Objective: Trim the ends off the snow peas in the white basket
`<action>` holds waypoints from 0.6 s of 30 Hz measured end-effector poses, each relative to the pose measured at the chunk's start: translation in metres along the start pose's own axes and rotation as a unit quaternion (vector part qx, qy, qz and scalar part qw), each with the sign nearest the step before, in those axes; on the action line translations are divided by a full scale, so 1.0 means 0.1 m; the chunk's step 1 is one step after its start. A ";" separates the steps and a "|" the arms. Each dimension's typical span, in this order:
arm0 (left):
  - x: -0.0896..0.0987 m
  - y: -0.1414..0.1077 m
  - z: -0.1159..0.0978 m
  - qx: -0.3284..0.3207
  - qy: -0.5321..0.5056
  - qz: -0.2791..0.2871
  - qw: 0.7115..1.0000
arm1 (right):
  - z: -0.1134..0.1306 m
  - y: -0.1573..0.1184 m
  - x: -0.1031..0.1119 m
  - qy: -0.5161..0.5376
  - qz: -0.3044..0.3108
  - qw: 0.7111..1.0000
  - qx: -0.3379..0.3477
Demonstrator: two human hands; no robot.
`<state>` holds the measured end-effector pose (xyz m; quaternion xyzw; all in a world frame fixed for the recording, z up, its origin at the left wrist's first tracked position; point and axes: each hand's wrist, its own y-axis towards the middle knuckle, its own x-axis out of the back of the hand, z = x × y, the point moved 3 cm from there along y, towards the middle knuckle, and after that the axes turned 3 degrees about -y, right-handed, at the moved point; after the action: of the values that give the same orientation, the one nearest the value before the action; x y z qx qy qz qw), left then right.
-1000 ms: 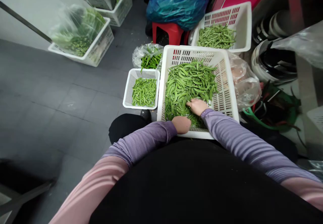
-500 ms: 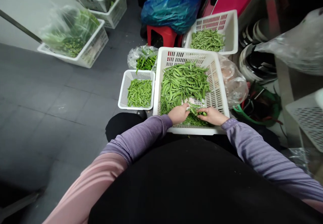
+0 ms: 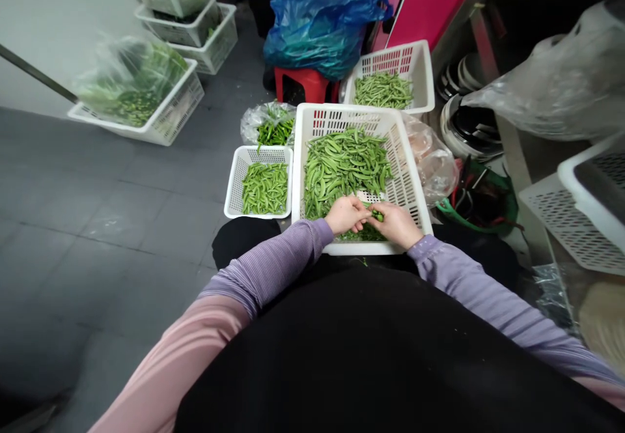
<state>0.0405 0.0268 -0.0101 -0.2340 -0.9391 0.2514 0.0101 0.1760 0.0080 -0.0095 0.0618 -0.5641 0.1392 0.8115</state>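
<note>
Pods (image 3: 377,215) gripped, gathering paused

The left hand (image 3: 344,215) and right hand (image 3: 396,225), apart half a second ago, now meet over the white basket's (image 3: 361,249) near end: the right curls around a few pods, the left pinches alongside, its hold hidden. Trimming seems likely. The pink panel's (image 3: 430,6) characters are too small to read.

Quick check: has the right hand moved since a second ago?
Yes. Judged against the large white basket, the right hand has shifted toward its near rim and toward its right side.
</note>
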 end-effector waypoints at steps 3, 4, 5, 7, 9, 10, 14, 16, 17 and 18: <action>-0.04 -0.06 -0.01 0.011 -0.015 0.018 1.000 | 0.04 -0.06 -0.01 -0.002 -0.022 0.999 -0.024; -0.06 -0.08 -0.01 0.020 -0.017 0.035 0.999 | 0.04 -0.10 -0.01 -0.008 -0.026 0.999 -0.029; -0.07 -0.11 0.00 0.029 -0.016 0.051 0.998 | 0.04 -0.14 0.01 -0.024 -0.028 0.999 -0.033; -0.09 -0.16 0.02 0.043 -0.003 0.067 0.997 | 0.04 -0.22 0.04 -0.070 -0.022 0.997 -0.038; -0.09 -0.20 0.04 0.042 0.029 0.066 0.996 | 0.07 -0.28 0.06 -0.102 -0.012 0.994 -0.037; -0.09 -0.22 0.05 0.035 0.048 0.064 0.996 | 0.09 -0.29 0.06 -0.104 -0.009 0.994 -0.032; -0.06 -0.27 0.05 0.013 0.048 0.046 0.998 | 0.17 -0.29 0.03 0.003 -0.047 0.999 -0.026; -0.05 -0.27 0.07 0.026 0.009 0.040 0.999 | 0.18 -0.29 0.00 0.093 -0.073 0.992 -0.046; -0.04 -0.25 0.09 0.035 -0.003 0.037 0.999 | 0.17 -0.30 -0.01 0.135 -0.081 0.986 -0.059; -0.04 -0.22 0.12 0.043 -0.002 0.032 0.999 | 0.16 -0.31 -0.01 0.175 -0.087 0.978 -0.075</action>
<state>0.0328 0.0027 -0.0099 -0.2628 -0.9194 0.2924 0.0105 0.1701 -0.0259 -0.0028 0.0240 -0.4149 0.0343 0.9089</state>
